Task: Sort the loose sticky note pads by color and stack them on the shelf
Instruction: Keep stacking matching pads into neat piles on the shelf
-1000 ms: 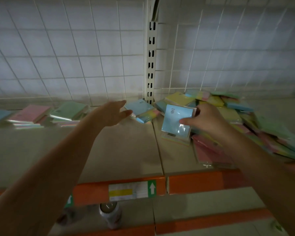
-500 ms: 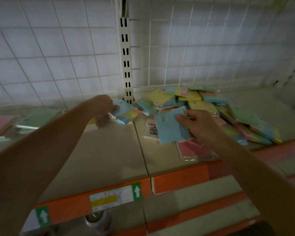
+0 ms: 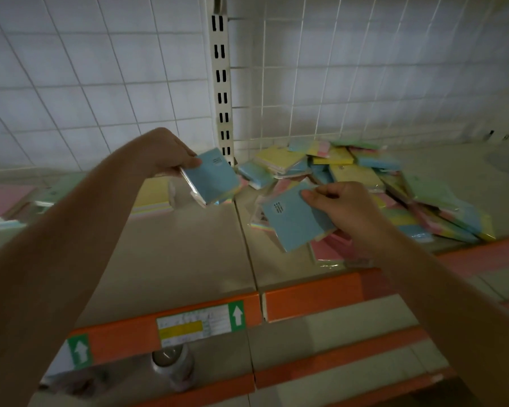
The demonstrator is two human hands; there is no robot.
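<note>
Fingers of the left hand (image 3: 166, 155) pinch a square blue-topped sticky note pad in clear wrap (image 3: 213, 179), held tilted above the beige shelf board (image 3: 174, 254) near the slotted white upright post (image 3: 221, 83) at the back edge. The right hand (image 3: 340, 208) grips a second blue-topped wrapped pad (image 3: 294, 220) by its right edge, thumb on top, just above a pink pad (image 3: 325, 249) lying flat on the shelf. Behind and to the right of that hand, a loose heap of yellow, blue, green and pink pads (image 3: 365, 171) spreads toward the shelf's back and right edge. A yellow-topped stack (image 3: 153, 198) sits under the left forearm; pink and green stacks (image 3: 9, 198) lie by the left edge. An orange front rail with a price label (image 3: 194, 323) runs along the shelf's front edge.
</note>
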